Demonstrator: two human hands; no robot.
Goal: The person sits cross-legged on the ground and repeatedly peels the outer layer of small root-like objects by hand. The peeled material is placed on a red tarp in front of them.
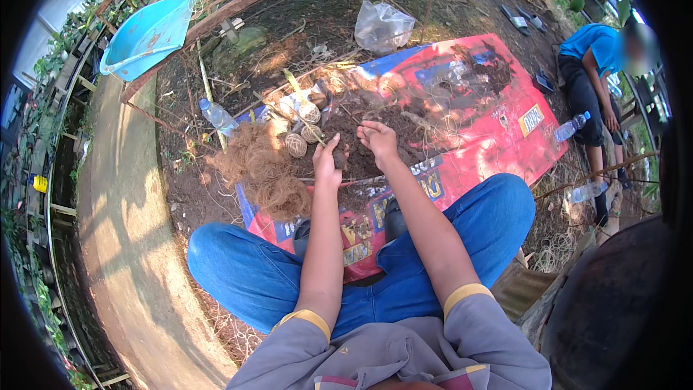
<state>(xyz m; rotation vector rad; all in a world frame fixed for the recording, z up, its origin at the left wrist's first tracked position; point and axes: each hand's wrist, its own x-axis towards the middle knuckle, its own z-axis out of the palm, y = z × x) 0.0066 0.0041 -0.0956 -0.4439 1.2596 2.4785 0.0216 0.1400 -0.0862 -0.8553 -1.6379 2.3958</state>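
My left hand (327,162) holds a small dark clump (339,159), which looks like soil, with a thin green stem rising past the fingertips. My right hand (380,142) hovers just to the right, its thumb and fingers drawn together; whether a thread is pinched there is too small to tell. Beneath both hands spreads a heap of dark loose soil (357,157) on a red and blue printed plastic sheet (471,146). Several string-wrapped balls (295,145) sit left of my left hand. Nearer me lies a pile of brown coconut-like fibre (254,160).
A clear plastic bottle (216,115) lies beyond the fibre. A clear plastic bag (383,26) stands behind the sheet. A blue basin (149,35) leans by a rusty metal bar (243,8). At right sits another person (590,65), near another bottle (572,126). A concrete path (116,200) runs along the left.
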